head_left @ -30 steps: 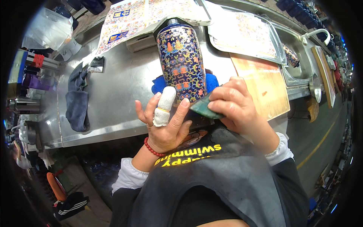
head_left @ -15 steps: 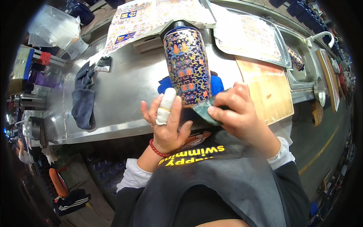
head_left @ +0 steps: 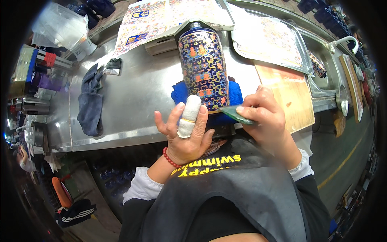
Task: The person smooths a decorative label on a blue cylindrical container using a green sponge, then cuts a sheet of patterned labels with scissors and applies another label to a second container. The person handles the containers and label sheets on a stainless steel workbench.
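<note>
We hold our left hand (head_left: 185, 145) back-up and slanting forward, its fingers fanned apart, the thumb out to the right. The middle finger wears a white sleeve (head_left: 192, 113), and a red bead bracelet (head_left: 171, 158) rings the wrist. Just ahead of these fingertips lies the patterned bottle (head_left: 204, 68), neck pointing away, over a blue cloth (head_left: 236, 93); 2 fingertips overlap its near end, though we cannot tell how firmly they touch. Our right hand (head_left: 264, 115), curled with the wrist angled inward, pinches a green scraper (head_left: 234, 114), its tip leftward beside the bottle's near end. A wooden board (head_left: 288, 101) lies right of that hand.
</note>
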A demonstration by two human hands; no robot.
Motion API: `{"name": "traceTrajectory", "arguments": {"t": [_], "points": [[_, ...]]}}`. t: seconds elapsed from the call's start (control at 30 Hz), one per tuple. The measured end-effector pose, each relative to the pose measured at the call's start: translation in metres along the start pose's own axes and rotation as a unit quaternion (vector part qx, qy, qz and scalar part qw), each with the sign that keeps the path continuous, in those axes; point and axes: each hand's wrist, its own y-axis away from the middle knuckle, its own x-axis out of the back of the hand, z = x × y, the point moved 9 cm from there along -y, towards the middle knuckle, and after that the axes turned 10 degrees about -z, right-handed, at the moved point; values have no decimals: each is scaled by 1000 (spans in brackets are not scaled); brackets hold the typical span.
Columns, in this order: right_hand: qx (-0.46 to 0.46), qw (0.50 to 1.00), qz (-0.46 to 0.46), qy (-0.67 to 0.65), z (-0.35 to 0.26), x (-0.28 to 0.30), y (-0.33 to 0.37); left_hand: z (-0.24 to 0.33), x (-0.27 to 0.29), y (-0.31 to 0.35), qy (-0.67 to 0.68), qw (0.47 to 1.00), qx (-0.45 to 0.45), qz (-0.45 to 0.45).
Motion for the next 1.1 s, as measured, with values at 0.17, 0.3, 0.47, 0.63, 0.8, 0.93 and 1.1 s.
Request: {"name": "traceTrajectory", "arguments": {"t": [0.17, 0.3, 0.47, 0.63, 0.8, 0.93, 1.1], "points": [[47, 997, -51, 39, -7, -8, 0, -15, 1, -24, 43, 996, 71, -23], [9, 994, -52, -96, 7, -8, 4, -24, -3, -41, 7, 996, 80, -29], [46, 995, -46, -70, 5, -12, 10, -26, -8, -37, 25, 997, 67, -23], [-16, 992, 55, -113, 25, 3, 11, -32, -16, -31, 82, 993, 75, -30], [86, 994, -50, -52, -1, -4, 1, -35, -17, -29, 86, 993, 74, -37], [-11, 992, -14, -124, 19, 6, -15, -37, -16, -30, 89, 993, 75, -35], [139, 988, -59, 6, -12, -2, -29, -37, -11, -32, 75, 995, 66, -28]]}}
